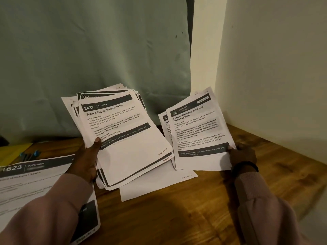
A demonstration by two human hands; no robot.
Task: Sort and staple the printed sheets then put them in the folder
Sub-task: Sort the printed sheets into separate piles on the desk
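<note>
My left hand (87, 160) grips a thick, fanned stack of printed sheets (127, 138) by its left edge, raised above the table; the top page reads "2437 Kitchen, Brew a Cup of Instant Coffee". My right hand (243, 156) pinches the lower right corner of a sheet headed "3565 Bedroom" (198, 131), which stands tilted with another sheet (165, 128) partly hidden behind it. A loose sheet (155, 184) lies flat under both. A yellow folder (12, 152) shows at the far left. No stapler is in view.
The wooden table (203, 209) meets a cream wall (274, 76) on the right and a green curtain (92, 50) behind. Another printed sheet headed "1623 Kitchen" (35, 184) lies at the near left under my left sleeve. Blue-capped pens (29, 154) rest on the folder.
</note>
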